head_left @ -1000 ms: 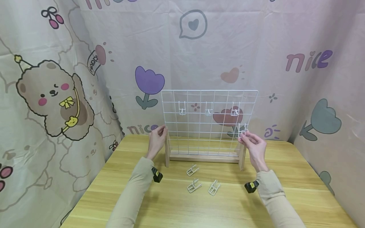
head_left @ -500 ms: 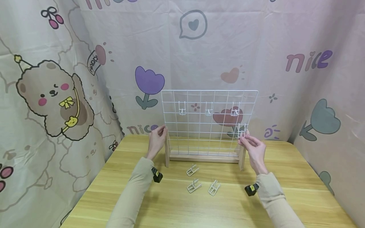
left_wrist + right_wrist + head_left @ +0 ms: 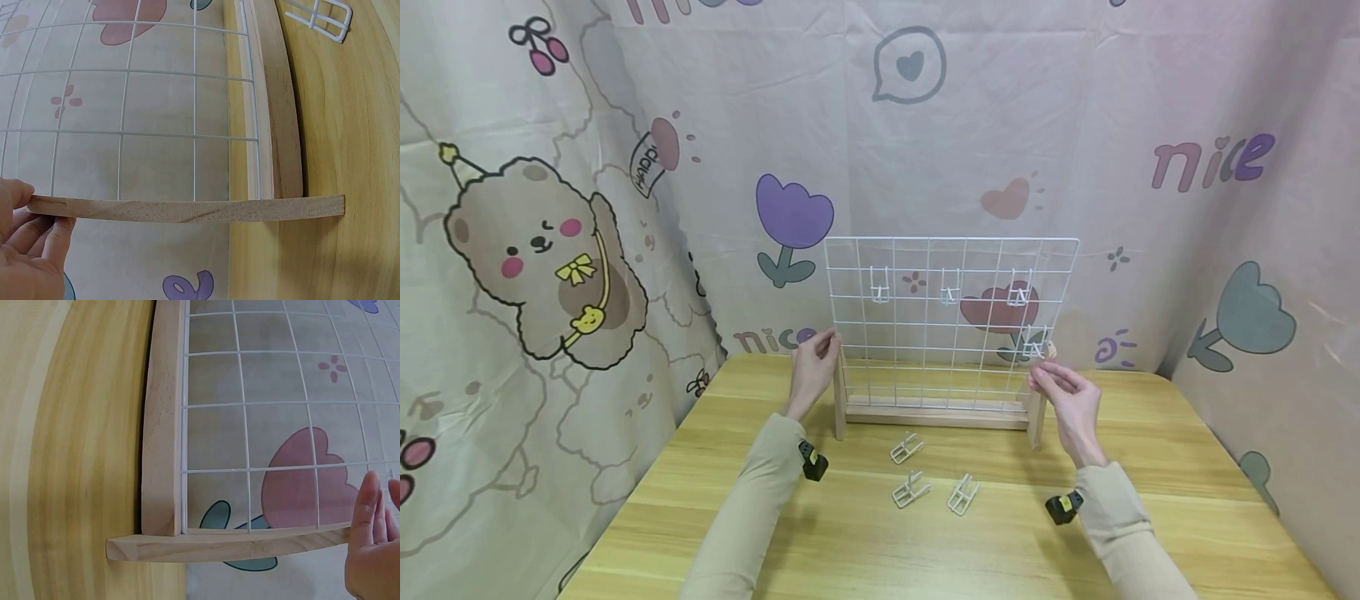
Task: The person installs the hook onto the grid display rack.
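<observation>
A white wire grid panel [image 3: 910, 323] stands upright in a wooden stand [image 3: 936, 415] on the table. My left hand [image 3: 812, 371] pinches the top of the stand's left post [image 3: 187, 211] between thumb and fingers. Just below a white wire hook [image 3: 1034, 347], which hangs low at the grid's right edge, is my right hand [image 3: 1070, 403]. Its fingers lie fairly straight beside the right post [image 3: 237, 547] in the right wrist view and hold nothing. Higher up, a left hook [image 3: 879, 292], a middle hook [image 3: 950, 293] and a right hook [image 3: 1018, 293] hang in one row.
Three loose hooks lie on the wooden table [image 3: 760, 533] before the stand: a far hook [image 3: 907, 448], a near left hook [image 3: 911, 490] and a near right hook [image 3: 963, 495]. A patterned curtain [image 3: 880, 150] hangs behind and along both sides.
My right hand has let go of the low right hook and dropped slightly below it; the hook stays hanging on the grid. The left hand has not moved.
</observation>
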The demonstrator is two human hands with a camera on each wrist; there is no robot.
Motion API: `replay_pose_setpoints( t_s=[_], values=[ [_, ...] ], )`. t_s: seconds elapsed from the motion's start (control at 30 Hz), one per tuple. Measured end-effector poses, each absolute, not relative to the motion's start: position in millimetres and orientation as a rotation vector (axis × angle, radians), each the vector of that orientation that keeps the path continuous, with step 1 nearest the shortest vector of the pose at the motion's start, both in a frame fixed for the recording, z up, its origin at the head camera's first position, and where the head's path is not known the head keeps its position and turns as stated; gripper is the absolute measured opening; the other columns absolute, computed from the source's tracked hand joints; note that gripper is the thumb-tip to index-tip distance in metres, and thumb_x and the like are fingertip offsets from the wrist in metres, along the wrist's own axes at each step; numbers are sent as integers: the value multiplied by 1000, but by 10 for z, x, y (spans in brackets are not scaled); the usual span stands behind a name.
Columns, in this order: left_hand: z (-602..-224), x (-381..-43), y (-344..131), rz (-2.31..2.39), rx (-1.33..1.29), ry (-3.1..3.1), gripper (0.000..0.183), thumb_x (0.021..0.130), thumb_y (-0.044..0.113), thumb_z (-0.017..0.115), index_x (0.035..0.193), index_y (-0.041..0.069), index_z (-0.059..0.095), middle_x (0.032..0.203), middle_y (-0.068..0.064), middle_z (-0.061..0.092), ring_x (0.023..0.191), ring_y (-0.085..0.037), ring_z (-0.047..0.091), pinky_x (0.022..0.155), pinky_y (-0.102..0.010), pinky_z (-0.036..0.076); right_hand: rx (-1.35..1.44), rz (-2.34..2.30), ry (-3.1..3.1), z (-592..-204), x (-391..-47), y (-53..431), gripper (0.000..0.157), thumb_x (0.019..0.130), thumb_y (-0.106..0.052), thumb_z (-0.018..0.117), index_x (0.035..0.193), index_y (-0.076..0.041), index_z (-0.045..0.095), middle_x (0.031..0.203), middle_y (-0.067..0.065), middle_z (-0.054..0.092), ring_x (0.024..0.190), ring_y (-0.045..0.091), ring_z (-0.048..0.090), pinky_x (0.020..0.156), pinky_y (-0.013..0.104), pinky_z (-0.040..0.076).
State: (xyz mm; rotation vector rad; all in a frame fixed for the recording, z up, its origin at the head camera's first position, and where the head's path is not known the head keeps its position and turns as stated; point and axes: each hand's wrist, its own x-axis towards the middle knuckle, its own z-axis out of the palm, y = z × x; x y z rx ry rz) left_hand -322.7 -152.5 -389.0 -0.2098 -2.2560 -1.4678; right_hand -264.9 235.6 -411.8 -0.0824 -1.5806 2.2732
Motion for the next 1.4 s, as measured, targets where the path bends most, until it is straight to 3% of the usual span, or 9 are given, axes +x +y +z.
replay_pose_setpoints(
  t_s=[0.17,0.47,0.63,0.97,1.13,1.4],
  values=[
    [-3888,-3214,-1518,-1471,-208,-2254,37,102,10,57,133,-11,58,134,-28,62,124,-39,64,105,-43,54,-73,2280,-1602,-4153,-2623,2357,18,89,5,71,90,-13,75,80,-2,78,72,8,75,76,21,63],
    [-3883,-3210,-1512,-1458,-214,-2243,35,102,10,59,131,-9,60,132,-28,63,122,-39,65,103,-43,55,23,2279,-1681,-4285,-2577,2353,17,90,5,70,106,6,70,83,0,78,73,10,75,79,26,64],
    [-3883,-3208,-1517,-1465,-215,-2242,35,102,9,58,131,-10,60,132,-28,63,122,-39,65,103,-42,55,47,2240,-1849,-4390,-2546,2321,18,89,3,72,107,2,71,84,-6,78,74,8,74,78,24,64],
    [-3876,-3204,-1518,-1460,-211,-2246,35,102,11,58,131,-8,61,132,-27,64,122,-37,65,103,-41,55,321,2101,-2250,-4624,-2510,2238,39,92,-2,70,119,22,56,84,-11,74,73,7,69,71,23,62],
    [-3881,-3203,-1519,-1453,-206,-2253,35,102,10,58,131,-8,61,131,-27,64,122,-38,65,103,-42,55,485,2086,-2343,-4687,-2464,2199,32,92,-4,69,115,17,61,85,-12,74,72,5,66,68,22,60],
    [-3877,-3201,-1520,-1450,-208,-2254,35,102,11,59,131,-8,61,130,-28,64,121,-39,65,102,-43,55,681,2013,-2531,-4783,-2426,2153,37,91,-9,71,114,18,61,90,-4,74,72,9,66,68,26,61]
  ],
)
